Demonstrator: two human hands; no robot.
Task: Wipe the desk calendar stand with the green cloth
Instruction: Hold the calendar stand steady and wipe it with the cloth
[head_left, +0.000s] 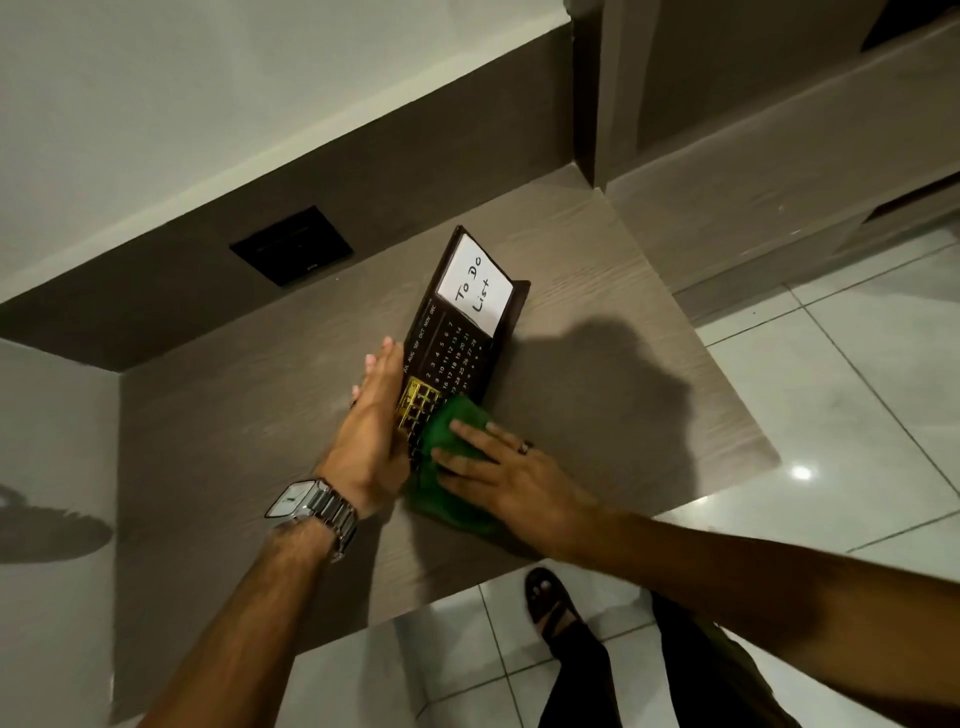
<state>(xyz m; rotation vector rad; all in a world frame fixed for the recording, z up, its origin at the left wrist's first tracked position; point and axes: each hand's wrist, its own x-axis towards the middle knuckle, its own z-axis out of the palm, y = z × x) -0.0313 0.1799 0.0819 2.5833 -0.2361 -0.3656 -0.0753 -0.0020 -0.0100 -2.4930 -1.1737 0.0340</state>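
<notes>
A dark desk calendar stand (457, 343) with month and date numbers and a white "To Do List" card stands tilted on the wooden desk (597, 415). My left hand (371, 431), fingers straight and together, braces the stand's left edge. My right hand (498, 467) lies flat on the green cloth (449, 467), pressing it against the near end of the stand's face. The cloth hides the stand's near lower corner.
A black wall socket plate (292, 245) sits on the brown back panel behind the desk. The desk's front and right edges drop to a white tiled floor (857, 364), where my sandalled foot (548, 597) stands. A cabinet rises at the right rear.
</notes>
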